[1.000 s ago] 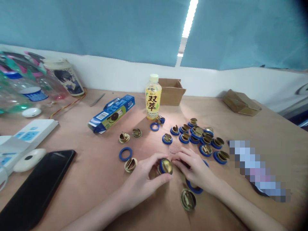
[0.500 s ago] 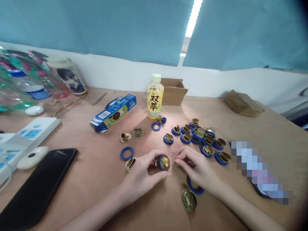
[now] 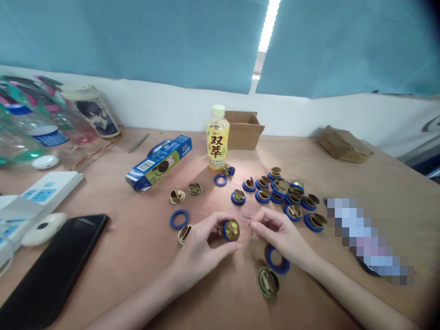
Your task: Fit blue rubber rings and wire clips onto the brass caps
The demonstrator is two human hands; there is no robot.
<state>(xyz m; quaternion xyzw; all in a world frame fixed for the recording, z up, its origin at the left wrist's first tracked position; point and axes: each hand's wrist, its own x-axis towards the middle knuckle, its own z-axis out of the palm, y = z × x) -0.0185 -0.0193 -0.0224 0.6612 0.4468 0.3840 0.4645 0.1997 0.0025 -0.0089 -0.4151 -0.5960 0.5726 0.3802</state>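
Toward six o'clock on the brown table [image 3: 137,250], the left hand [image 3: 204,250] holds a brass cap [image 3: 234,229] with a blue ring [image 3: 225,231] around it. Its fingers curl behind and above the cap in a loose, part-open grip, while the thumb seems to stand just off the lower edge. At three o'clock from the cap, the right hand [image 3: 280,236] has its thumb and forefinger drawn together in a pinch; whether something small sits between them, I cannot tell. A thin curved wire [image 3: 248,215] shows just beside those fingertips, at one or two o'clock from the cap.

With so light a hold, the cap could roll out of the left hand if pushed off-centre. The wire, being so slight, might be knocked aside by a stray finger. A low right wrist could nudge the loose ring [image 3: 277,260] at four o'clock.

The cap looks round, shiny and yellowish, its domed face turned towards the right hand, the ring snug behind that face; its far side is mostly hidden by the fingers.
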